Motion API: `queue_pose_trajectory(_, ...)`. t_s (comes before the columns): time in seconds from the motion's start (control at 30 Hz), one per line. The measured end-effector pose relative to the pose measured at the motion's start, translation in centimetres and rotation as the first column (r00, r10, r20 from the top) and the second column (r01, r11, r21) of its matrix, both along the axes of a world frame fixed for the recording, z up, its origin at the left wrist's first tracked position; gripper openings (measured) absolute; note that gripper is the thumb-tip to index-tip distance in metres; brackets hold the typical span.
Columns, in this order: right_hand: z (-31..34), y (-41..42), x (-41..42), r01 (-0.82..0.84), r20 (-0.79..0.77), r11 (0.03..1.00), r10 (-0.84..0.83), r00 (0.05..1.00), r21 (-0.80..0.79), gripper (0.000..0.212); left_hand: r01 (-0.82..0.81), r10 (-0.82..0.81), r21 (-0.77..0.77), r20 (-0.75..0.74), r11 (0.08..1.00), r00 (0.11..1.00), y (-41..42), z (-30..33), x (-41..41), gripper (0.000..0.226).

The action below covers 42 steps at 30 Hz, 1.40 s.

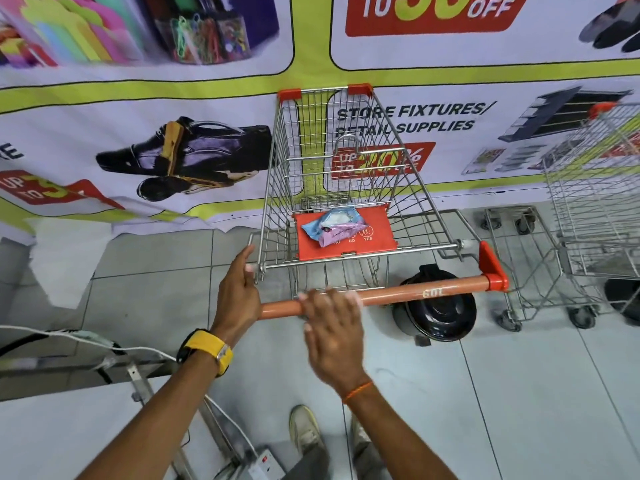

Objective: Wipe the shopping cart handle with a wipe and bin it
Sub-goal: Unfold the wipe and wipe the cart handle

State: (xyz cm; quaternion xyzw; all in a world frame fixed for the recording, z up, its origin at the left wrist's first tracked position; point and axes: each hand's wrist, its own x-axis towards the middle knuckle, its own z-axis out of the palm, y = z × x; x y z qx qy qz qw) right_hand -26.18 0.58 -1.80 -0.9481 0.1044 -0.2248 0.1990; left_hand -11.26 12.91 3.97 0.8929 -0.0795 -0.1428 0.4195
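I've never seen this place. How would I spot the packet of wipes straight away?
Find the wire shopping cart parked against the big sale banner, the one with the orange handle that both hands grip. Inside it, near the handle, a red fold-down seat flap lies flat. The wipes packet lies on that flap: a crinkly soft pack in light blue and pink, the only loose item in the cart.

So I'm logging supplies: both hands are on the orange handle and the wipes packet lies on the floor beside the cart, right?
Not quite. The head view shows the wipes packet lying on the cart's red child-seat flap, not the floor. The left hand and right hand are on the orange handle.
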Motion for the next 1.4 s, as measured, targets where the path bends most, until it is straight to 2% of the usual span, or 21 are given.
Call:
queue_pose_trajectory(0.1, 0.2, 2.1, 1.0, -0.118, -0.055, 0.991, 0.114, 0.992, -0.071, 0.05, 0.01, -0.01, 0.011, 0.037, 1.0, 0.999, -0.1, -0.2, 0.1, 0.041)
queue_pose_trajectory(0.17, 0.3, 0.0, -0.1, -0.121, -0.065, 0.988, 0.116, 0.991, -0.093, 0.049, 0.028, -0.031, 0.054, 0.043, 0.998, 0.999, 0.0, -0.4, 0.2, 0.042)
queue_pose_trajectory(0.2, 0.4, -1.8, -1.0, -0.069, -0.048, 0.995, 0.065, 0.997, -0.078, 0.049, 0.038, -0.042, 0.087, 0.044, 0.995, 0.998, 0.1, -0.6, 0.2, 0.043)
queue_pose_trajectory(0.27, 0.2, -6.7, -3.3, 0.14, 0.025, 0.99, -0.139, 0.99, -0.025, 0.05, 0.053, -0.061, 0.151, 0.049, 0.987, 0.997, 0.1, -0.8, 0.2, 0.045)
queue_pose_trajectory(0.33, 0.1, -12.4, -5.9, 0.347, 0.087, 0.938, -0.347, 0.934, 0.02, 0.049, 0.08, -0.096, 0.216, 0.066, 0.973, 0.993, 0.0, -0.8, 0.1, 0.049)
queue_pose_trajectory(0.4, 0.3, -16.2, -7.7, 0.444, 0.1, 0.895, -0.446, 0.89, 0.042, 0.046, 0.109, -0.144, 0.295, 0.098, 0.949, 0.985, -0.2, -0.8, 0.1, 0.053)
queue_pose_trajectory(0.47, 0.2, -16.7, -7.6, 0.476, 0.115, 0.878, -0.477, 0.871, 0.042, 0.044, 0.123, -0.194, 0.387, 0.151, 0.914, 0.969, -0.5, -0.5, 0.0, 0.056)
queue_pose_trajectory(0.53, 0.1, -13.6, -6.0, 0.443, 0.132, 0.895, -0.445, 0.886, 0.05, 0.045, 0.125, -0.228, 0.455, 0.177, 0.882, 0.957, -0.7, -0.2, -0.1, 0.057)
queue_pose_trajectory(0.67, -0.3, -2.1, -1.5, 0.118, 0.06, 0.992, -0.121, 0.991, 0.047, 0.047, 0.139, -0.251, 0.51, 0.158, 0.849, 0.955, -0.7, 0.1, -0.1, 0.055)
queue_pose_trajectory(0.73, -0.4, 2.6, 0.2, -0.022, 0.001, 1.0, 0.022, 1.0, -0.002, 0.049, 0.147, -0.249, 0.506, 0.14, 0.85, 0.958, -0.6, 0.2, 0.0, 0.055)
queue_pose_trajectory(0.8, -0.5, 3.3, 0.8, -0.111, -0.026, 0.992, 0.11, 0.994, -0.061, 0.051, 0.151, -0.236, 0.474, 0.126, 0.868, 0.964, -0.4, 0.2, -0.1, 0.055)
queue_pose_trajectory(0.9, -0.4, -1.5, -1.1, -0.047, -0.002, 0.996, 0.047, 0.999, -0.071, 0.051, 0.144, -0.205, 0.404, 0.112, 0.904, 0.972, -0.2, 0.3, -0.1, 0.062)
queue_pose_trajectory(1.0, -0.6, -10.1, -5.1, 0.225, 0.092, 0.974, -0.224, 0.97, 0.001, 0.047, 0.128, -0.187, 0.386, 0.119, 0.913, 0.975, -0.2, 0.2, -0.2, 0.065)
queue_pose_trajectory(1.07, -0.6, -14.9, -7.4, 0.324, 0.118, 0.946, -0.325, 0.938, 0.032, 0.044, 0.122, -0.179, 0.384, 0.117, 0.915, 0.977, -0.4, 0.1, -0.2, 0.064)
queue_pose_trajectory(1.13, -0.5, -16.4, -7.8, 0.363, 0.127, 0.93, -0.367, 0.922, 0.052, 0.043, 0.115, -0.172, 0.385, 0.118, 0.916, 0.978, -0.5, 0.1, -0.2, 0.061)
queue_pose_trajectory(1.2, -0.3, -13.9, -6.4, 0.394, 0.129, 0.914, -0.404, 0.906, 0.097, 0.045, 0.116, -0.176, 0.392, 0.12, 0.913, 0.977, -0.6, 0.0, -0.3, 0.058)
queue_pose_trajectory(1.27, 0.1, -8.4, -4.2, 0.28, 0.114, 0.953, -0.293, 0.949, 0.119, 0.049, 0.109, -0.169, 0.394, 0.122, 0.913, 0.978, -0.6, -0.1, -0.4, 0.057)
queue_pose_trajectory(1.33, 0.4, -2.3, -1.9, 0.073, 0.046, 0.993, -0.077, 0.996, 0.095, 0.05, 0.106, -0.166, 0.391, 0.124, 0.914, 0.978, -0.6, -0.1, -0.4, 0.056)
queue_pose_trajectory(1.4, 0.8, 2.0, -0.2, -0.058, -0.019, 0.996, 0.059, 0.998, 0.062, 0.048, 0.112, -0.164, 0.377, 0.11, 0.919, 0.98, -0.4, 0.0, -0.3, 0.057)
